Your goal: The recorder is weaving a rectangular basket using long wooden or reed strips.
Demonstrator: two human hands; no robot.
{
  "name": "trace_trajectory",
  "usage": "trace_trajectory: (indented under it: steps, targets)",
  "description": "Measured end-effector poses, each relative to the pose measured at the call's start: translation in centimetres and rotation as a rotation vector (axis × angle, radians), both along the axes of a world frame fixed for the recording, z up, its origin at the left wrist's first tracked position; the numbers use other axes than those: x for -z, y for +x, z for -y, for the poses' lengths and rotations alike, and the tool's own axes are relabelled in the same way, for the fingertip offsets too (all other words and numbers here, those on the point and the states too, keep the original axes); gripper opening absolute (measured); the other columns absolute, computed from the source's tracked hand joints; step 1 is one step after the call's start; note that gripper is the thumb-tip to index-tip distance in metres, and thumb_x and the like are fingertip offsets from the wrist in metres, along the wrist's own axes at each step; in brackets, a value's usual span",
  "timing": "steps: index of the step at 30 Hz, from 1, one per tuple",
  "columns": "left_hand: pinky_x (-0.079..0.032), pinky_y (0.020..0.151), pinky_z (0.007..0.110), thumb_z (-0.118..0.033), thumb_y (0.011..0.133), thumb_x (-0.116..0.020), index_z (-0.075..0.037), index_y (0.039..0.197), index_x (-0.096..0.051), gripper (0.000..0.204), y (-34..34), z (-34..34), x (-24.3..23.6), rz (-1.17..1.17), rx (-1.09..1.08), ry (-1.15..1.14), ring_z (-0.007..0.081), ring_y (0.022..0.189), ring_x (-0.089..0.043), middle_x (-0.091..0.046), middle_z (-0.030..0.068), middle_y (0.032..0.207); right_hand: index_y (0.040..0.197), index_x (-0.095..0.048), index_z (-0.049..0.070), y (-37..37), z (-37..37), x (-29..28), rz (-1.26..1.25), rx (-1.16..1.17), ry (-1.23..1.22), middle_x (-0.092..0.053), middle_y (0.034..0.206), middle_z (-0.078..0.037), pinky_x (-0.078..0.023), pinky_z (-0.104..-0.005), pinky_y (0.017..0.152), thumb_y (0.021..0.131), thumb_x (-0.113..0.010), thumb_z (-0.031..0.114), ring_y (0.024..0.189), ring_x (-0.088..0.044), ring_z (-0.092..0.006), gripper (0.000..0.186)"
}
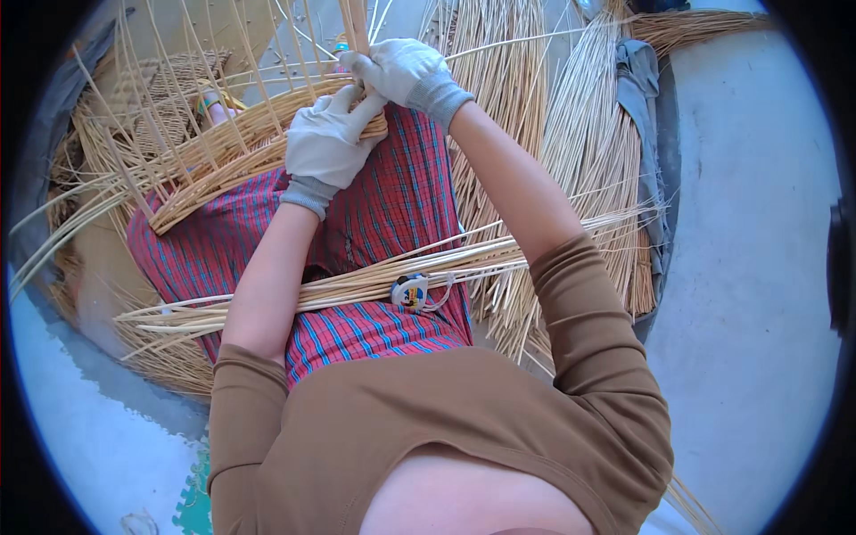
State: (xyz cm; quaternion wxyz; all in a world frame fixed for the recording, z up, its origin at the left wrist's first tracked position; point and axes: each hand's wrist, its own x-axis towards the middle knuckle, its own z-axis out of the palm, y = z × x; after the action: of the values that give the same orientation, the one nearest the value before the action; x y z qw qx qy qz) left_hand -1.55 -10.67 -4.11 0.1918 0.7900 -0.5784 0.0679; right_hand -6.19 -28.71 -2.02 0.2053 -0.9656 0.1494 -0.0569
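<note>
A half-woven cane piece (223, 156) with tall upright stakes rests across the red plaid cloth over my lap. My left hand (325, 147), in a white glove, is closed at the right end of the weave. Just above it, my gloved right hand (401, 76) grips a thicker upright cane (355, 22); the fingertips of both hands meet there and are partly hidden. A loose bundle of peeled canes (343, 285) lies across my lap, with a small white tape measure (408, 292) on it.
Long bundles of split cane (580, 125) lie to the right and behind, beside a grey cloth (637, 89). A mat-like woven piece (169, 98) sits at the upper left. Pale floor (740, 267) surrounds the work, with a green foam mat (192, 490) at the lower left.
</note>
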Motion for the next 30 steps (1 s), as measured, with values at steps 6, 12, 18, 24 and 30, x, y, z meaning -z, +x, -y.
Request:
trace_trajectory:
  steps: [6,12,18,24,30]
  targets:
    - [-0.051,0.093,0.045,-0.031,0.076,-0.083,-0.019,0.145,-0.050,0.078,0.7,-1.3,0.6,-0.133,0.019,-0.105,0.0340,0.107,-0.065,-0.066,0.0110,0.121,0.116,-0.068,0.010,-5.6,0.5,0.6,0.353,-0.260,-0.128,-0.071,0.115,-0.013,-0.046,-0.0443,0.106,0.088,-0.067,0.054,0.114,-0.065,-0.0311,0.052]
    - [-0.054,0.089,0.043,-0.027,0.074,-0.085,-0.016,0.158,-0.035,0.098,0.7,-1.5,1.0,-0.200,-0.087,-0.041,0.0330,0.102,-0.068,-0.069,0.0124,0.114,0.131,-0.056,0.006,-6.1,-1.2,2.2,0.341,-0.282,-0.441,-0.064,0.121,-0.012,-0.040,-0.0487,0.110,0.068,-0.080,0.062,0.118,-0.060,-0.0329,0.088]
    - [-0.055,0.085,0.041,-0.033,0.074,-0.085,-0.016,0.160,-0.030,0.103,0.9,-1.3,1.4,-0.128,-0.084,-0.026,0.0292,0.100,-0.069,-0.069,0.0108,0.107,0.116,-0.058,0.007,-5.3,-0.1,2.9,0.343,-0.383,-0.409,-0.064,0.098,-0.009,-0.049,-0.0458,0.083,0.069,-0.082,0.058,0.094,-0.065,-0.0299,0.074]
    - [-0.051,0.092,0.043,-0.031,0.078,-0.082,-0.015,0.162,-0.024,0.103,0.5,-2.2,1.3,-0.142,-0.060,0.024,0.0311,0.109,-0.065,-0.065,0.0134,0.122,0.129,-0.057,0.009,-6.4,-1.7,2.0,0.335,-0.290,-0.322,-0.065,0.119,-0.011,-0.043,-0.0488,0.108,0.069,-0.084,0.054,0.119,-0.060,-0.0339,0.080]
    - [-0.048,0.096,0.044,-0.028,0.077,-0.084,-0.015,0.160,-0.030,0.100,-1.0,-0.9,-0.6,-0.234,-0.072,0.058,0.0374,0.109,-0.063,-0.065,0.0177,0.121,0.123,-0.057,0.003,-7.1,0.4,6.8,1.092,0.971,1.389,-0.062,0.115,-0.013,-0.051,-0.0423,0.101,0.101,-0.062,0.044,0.110,-0.062,-0.0310,0.047]
